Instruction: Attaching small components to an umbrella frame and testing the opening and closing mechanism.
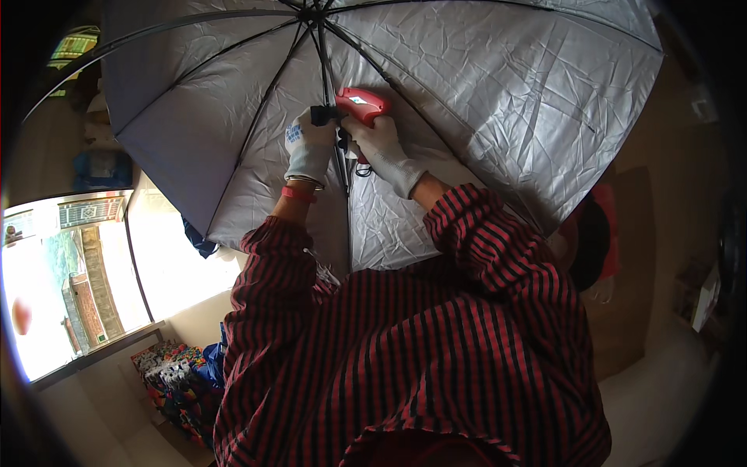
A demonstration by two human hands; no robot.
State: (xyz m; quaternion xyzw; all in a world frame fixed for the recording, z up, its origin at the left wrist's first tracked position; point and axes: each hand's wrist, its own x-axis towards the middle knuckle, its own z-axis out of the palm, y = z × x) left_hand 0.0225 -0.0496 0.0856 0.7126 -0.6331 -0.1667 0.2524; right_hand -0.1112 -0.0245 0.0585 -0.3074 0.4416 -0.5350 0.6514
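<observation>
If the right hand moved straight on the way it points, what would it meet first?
The right hand would likely meet the black piece at the left hand; depth is unclear.

Silver-lined umbrella, cut off by upper edge, red handheld tool, grip partly covered by right hand, left hand, fingertips indistinct at black block, glove print too small to read, patterned bundle partly behind striped sleeve
</observation>
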